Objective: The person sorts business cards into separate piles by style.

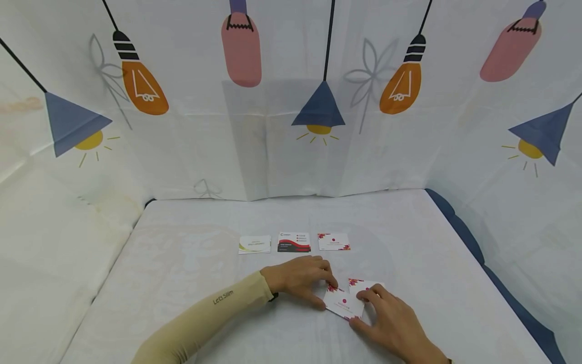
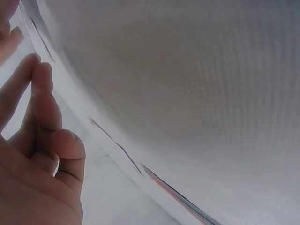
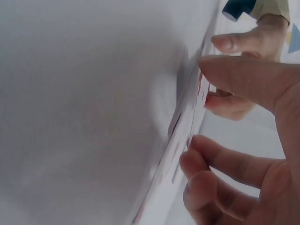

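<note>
A small stack of white cards with red flowers (image 1: 343, 305) lies on the white cloth near the front, and a second such card (image 1: 364, 284) peeks out behind it. My left hand (image 1: 326, 296), in a beige sleeve, pinches the stack's left corner between thumb and fingers. My right hand (image 1: 361, 309) holds the right side, index finger on top and thumb at the near edge. In the right wrist view the right hand's thumb and fingers (image 3: 197, 112) bracket the card edges (image 3: 185, 126), with the left hand (image 3: 243, 47) beyond. The left wrist view shows the left hand's fingers (image 2: 42, 140) beside thin card edges (image 2: 122, 150).
Three cards lie in a row further back: a white and green one (image 1: 254, 244), a black and red one (image 1: 294, 242), and a white floral one (image 1: 334, 241). White cloth printed with lamps (image 1: 318, 111) walls in the table (image 1: 182, 263) on three sides.
</note>
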A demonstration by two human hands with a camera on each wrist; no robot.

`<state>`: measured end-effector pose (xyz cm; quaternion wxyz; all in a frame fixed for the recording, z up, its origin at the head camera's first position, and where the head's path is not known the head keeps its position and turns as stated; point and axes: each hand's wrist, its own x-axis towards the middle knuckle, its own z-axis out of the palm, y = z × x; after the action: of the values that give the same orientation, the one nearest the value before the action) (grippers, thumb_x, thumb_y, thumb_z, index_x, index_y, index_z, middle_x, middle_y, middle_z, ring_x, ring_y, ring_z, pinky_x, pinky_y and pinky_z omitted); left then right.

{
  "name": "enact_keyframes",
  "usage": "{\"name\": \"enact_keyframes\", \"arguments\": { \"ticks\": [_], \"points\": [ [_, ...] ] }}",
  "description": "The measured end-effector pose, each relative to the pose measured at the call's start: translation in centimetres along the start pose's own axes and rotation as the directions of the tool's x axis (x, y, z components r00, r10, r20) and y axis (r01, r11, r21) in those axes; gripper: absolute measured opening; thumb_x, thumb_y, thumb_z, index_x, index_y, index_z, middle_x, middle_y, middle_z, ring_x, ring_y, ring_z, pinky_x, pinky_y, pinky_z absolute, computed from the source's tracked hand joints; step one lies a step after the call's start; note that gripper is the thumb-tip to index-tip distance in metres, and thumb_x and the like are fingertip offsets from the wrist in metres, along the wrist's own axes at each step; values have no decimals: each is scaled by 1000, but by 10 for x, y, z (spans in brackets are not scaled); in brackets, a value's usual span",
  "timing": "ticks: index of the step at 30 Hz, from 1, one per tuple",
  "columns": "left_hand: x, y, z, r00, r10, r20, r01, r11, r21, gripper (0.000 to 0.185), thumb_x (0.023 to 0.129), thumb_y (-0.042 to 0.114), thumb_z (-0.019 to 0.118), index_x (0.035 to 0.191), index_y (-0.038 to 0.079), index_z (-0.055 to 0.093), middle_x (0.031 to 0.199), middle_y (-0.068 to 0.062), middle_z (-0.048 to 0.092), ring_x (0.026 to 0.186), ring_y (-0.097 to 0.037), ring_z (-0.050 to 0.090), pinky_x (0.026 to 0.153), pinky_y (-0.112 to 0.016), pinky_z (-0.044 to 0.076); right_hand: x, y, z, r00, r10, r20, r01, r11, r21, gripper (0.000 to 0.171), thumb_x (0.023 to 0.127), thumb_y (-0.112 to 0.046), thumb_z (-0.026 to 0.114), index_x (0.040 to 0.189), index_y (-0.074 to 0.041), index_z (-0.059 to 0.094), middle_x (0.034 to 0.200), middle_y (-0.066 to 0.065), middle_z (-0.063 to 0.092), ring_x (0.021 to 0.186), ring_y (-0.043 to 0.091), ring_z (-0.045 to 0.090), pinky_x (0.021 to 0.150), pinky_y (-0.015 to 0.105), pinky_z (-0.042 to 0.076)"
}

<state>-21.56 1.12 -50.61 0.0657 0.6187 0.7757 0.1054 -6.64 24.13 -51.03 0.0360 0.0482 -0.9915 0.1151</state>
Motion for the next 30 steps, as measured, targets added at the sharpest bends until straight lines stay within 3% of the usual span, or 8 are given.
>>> {"name": "enact_keyframes", "arguments": {
  "ticks": [9,16,24,30],
  "points": [
    [2,-2,-3,999,-41,-19,41,999,-11,47,85,50,78,126,27,70,115,10,60,104,-3,53,89,-14,41,10,12,0,990,-116,-84,116,993,-5,49,69,-54,89,105,-25,72,98,-11,59,80,4,53,73,31,54],
    [4,-7,-7,995,-82,-61,85,995,47,47,85,52,78,125,28,70,115,9,61,101,-5,55,87,-18,42,26,19,-2,968,-191,-161,194,981,2,47,69,-48,91,105,-22,74,98,-10,60,79,4,55,69,31,53],
    [7,-13,-12,989,-121,-85,128,988,89,47,86,53,75,126,28,69,116,8,61,105,-9,57,90,-25,45,47,32,-1,947,-263,-185,267,964,-2,50,69,-48,91,106,-20,73,100,-6,62,80,9,59,71,33,56],
    [9,-21,-16,985,-133,-112,147,981,126,45,86,51,76,123,26,70,115,6,62,102,-10,58,87,-26,46,67,40,0,945,-294,-141,300,954,25,49,73,-48,89,110,-20,72,105,-5,62,82,9,59,73,32,56]
  ]
}}
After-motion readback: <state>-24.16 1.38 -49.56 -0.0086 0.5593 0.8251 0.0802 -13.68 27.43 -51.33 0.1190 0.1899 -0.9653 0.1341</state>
